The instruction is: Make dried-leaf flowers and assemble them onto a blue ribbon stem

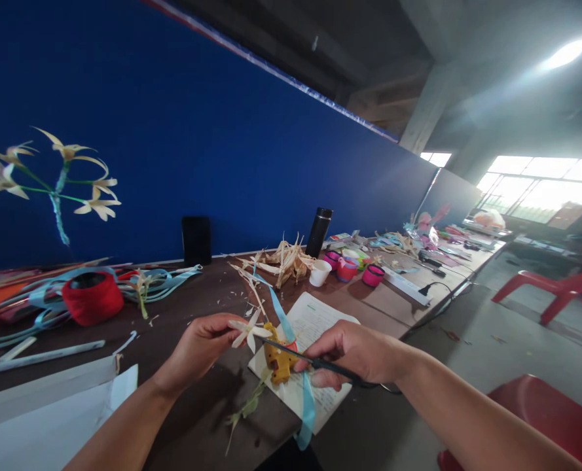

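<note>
My left hand (200, 350) pinches a cream artificial flower (251, 331) with narrow pointed petals, apparently by its base behind the petals. In my right hand (352, 353) is a slim black tool (327, 366) with a long thin tip that reaches to the flower's petals. I cannot make out its exact kind; something thin curves out behind its handle. Just beneath lies a yellow object (278, 360) that resembles a small glue gun, on an open notebook (327, 320) with handwriting. A light blue ribbon (308, 405) runs across the page and over the table edge.
A red roll (93, 297), blue strips (167, 284) and a white tray (40, 418) are at left. Dried husks (285, 261), a white cup (319, 273), a black bottle (319, 232) and a power strip (406, 288) stand farther back. Finished flowers (59, 176) hang against the blue partition (222, 144).
</note>
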### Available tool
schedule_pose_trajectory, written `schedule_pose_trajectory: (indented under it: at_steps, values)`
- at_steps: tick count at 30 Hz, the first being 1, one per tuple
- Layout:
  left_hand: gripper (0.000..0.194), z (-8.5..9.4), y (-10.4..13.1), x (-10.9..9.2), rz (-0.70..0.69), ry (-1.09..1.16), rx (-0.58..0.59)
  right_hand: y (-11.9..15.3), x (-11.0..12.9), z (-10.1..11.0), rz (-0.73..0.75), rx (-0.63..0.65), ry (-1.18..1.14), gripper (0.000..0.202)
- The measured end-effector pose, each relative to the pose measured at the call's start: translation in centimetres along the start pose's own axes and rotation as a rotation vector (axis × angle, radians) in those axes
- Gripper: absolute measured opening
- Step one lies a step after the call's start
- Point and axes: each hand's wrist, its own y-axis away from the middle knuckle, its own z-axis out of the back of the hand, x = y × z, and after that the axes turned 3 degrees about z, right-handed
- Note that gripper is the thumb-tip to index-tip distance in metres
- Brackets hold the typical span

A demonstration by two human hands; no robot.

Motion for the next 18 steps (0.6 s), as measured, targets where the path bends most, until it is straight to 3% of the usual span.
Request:
schedule_pose_trajectory:
  at_steps: [18]
  values:
    - [0.013,-0.21,0.00,-0.24,-0.001,-0.021,0.017,0.01,0.05,-0.01,0.023,-0.004,0.005,0.042]
